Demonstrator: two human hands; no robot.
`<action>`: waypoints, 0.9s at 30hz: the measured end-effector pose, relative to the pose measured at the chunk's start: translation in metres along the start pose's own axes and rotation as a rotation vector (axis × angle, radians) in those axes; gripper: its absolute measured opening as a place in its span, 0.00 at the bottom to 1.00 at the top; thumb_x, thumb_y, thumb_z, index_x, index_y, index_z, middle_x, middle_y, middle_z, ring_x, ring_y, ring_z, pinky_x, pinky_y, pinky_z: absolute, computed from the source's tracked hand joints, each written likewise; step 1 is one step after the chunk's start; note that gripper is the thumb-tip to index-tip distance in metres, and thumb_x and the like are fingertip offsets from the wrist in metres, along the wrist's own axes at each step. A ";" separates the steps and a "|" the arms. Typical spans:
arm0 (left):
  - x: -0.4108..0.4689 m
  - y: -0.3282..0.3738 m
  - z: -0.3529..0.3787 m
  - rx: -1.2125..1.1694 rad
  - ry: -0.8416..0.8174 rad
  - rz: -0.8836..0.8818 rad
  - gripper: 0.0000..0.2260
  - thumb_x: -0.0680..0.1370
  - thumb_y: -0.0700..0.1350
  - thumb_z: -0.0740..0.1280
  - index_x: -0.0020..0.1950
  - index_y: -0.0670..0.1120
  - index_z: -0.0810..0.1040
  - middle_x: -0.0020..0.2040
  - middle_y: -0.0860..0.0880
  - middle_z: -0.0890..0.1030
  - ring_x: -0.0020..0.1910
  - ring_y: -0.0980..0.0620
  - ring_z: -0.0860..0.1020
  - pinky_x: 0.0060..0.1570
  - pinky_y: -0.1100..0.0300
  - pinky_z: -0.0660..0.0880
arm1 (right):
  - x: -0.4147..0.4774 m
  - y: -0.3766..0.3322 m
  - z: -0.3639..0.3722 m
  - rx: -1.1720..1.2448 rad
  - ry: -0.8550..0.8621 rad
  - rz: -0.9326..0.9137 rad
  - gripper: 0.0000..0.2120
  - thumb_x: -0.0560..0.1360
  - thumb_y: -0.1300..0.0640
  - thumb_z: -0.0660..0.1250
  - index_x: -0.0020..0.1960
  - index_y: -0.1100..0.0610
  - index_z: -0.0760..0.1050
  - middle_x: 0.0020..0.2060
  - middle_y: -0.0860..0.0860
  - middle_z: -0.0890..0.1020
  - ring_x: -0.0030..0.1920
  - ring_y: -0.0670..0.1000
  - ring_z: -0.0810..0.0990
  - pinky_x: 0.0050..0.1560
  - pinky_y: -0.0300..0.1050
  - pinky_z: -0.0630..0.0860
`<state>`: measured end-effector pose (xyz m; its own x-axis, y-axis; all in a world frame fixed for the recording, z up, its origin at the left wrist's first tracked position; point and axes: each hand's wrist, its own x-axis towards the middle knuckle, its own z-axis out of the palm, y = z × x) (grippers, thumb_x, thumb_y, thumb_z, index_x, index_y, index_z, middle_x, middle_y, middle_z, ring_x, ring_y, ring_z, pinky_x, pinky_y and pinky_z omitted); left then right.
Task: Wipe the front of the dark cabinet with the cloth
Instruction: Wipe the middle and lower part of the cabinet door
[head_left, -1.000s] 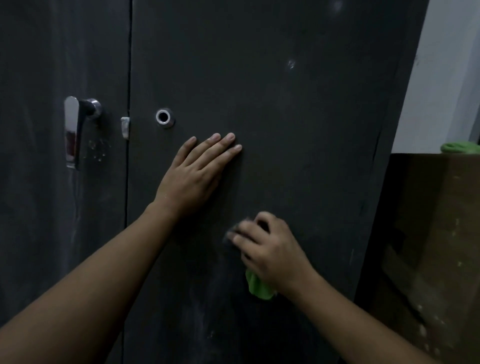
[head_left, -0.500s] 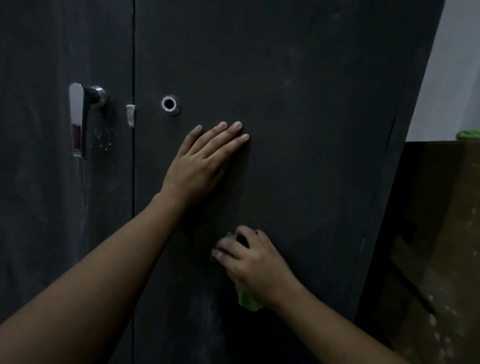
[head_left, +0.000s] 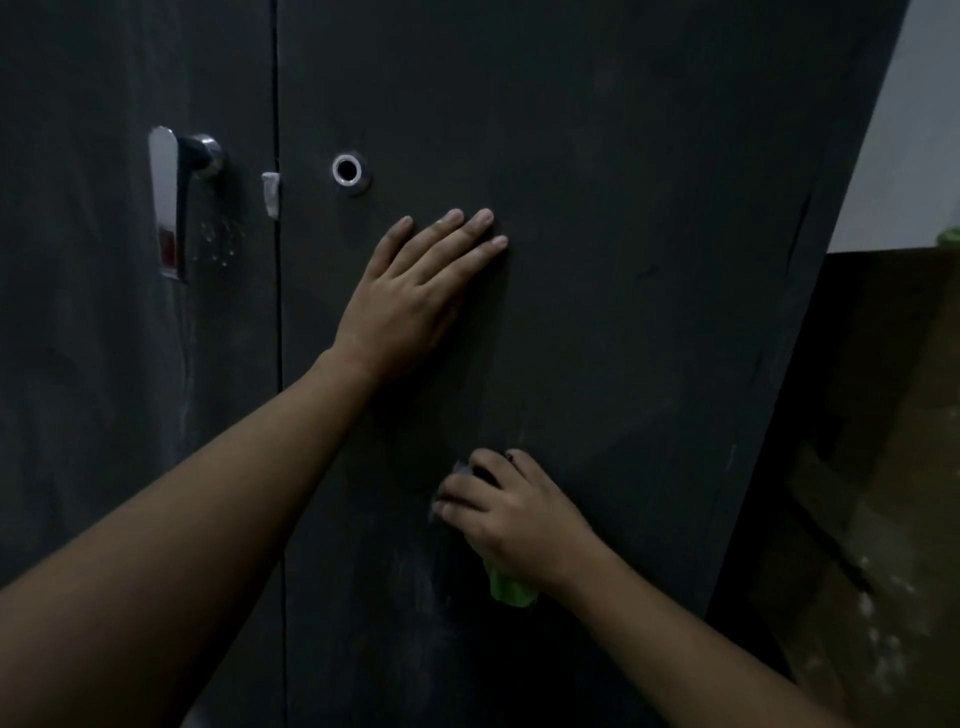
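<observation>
Head view: the left hand (head_left: 415, 291) lies flat with straight fingers on the dark cabinet (head_left: 623, 260), right of the round lock (head_left: 349, 170) and chrome handle (head_left: 174, 202). Lower right, the right hand (head_left: 511, 514) grips a green cloth (head_left: 509, 590) bunched against the door front.

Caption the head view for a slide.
Left hand pressed flat on the dark matte cabinet door while the right hand holds a bright green cloth against it lower down.
</observation>
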<state>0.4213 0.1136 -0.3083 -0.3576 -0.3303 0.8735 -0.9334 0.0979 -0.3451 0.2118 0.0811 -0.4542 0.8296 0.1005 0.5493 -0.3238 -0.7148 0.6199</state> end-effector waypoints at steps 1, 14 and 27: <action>0.000 0.000 0.000 0.005 0.004 0.004 0.24 0.84 0.47 0.54 0.81 0.54 0.56 0.81 0.51 0.57 0.80 0.50 0.54 0.78 0.48 0.46 | -0.002 0.005 -0.007 0.034 0.042 0.039 0.14 0.76 0.53 0.70 0.61 0.48 0.82 0.61 0.47 0.80 0.60 0.56 0.74 0.52 0.55 0.77; -0.004 0.003 0.009 0.024 0.088 -0.012 0.23 0.85 0.46 0.57 0.80 0.53 0.58 0.80 0.51 0.58 0.79 0.49 0.57 0.78 0.46 0.48 | -0.117 0.062 -0.038 -0.085 0.080 0.234 0.15 0.79 0.58 0.68 0.65 0.53 0.81 0.63 0.49 0.82 0.54 0.62 0.79 0.49 0.59 0.76; -0.004 0.003 0.014 0.045 0.166 0.000 0.22 0.84 0.45 0.59 0.79 0.51 0.63 0.79 0.49 0.63 0.77 0.47 0.63 0.77 0.43 0.54 | -0.092 0.085 -0.048 -0.083 0.195 0.263 0.13 0.79 0.61 0.69 0.62 0.56 0.83 0.61 0.51 0.82 0.53 0.63 0.78 0.50 0.60 0.75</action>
<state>0.4201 0.1024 -0.3179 -0.3606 -0.1703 0.9170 -0.9326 0.0543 -0.3567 0.0860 0.0444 -0.4252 0.6124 0.0563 0.7885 -0.5578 -0.6760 0.4815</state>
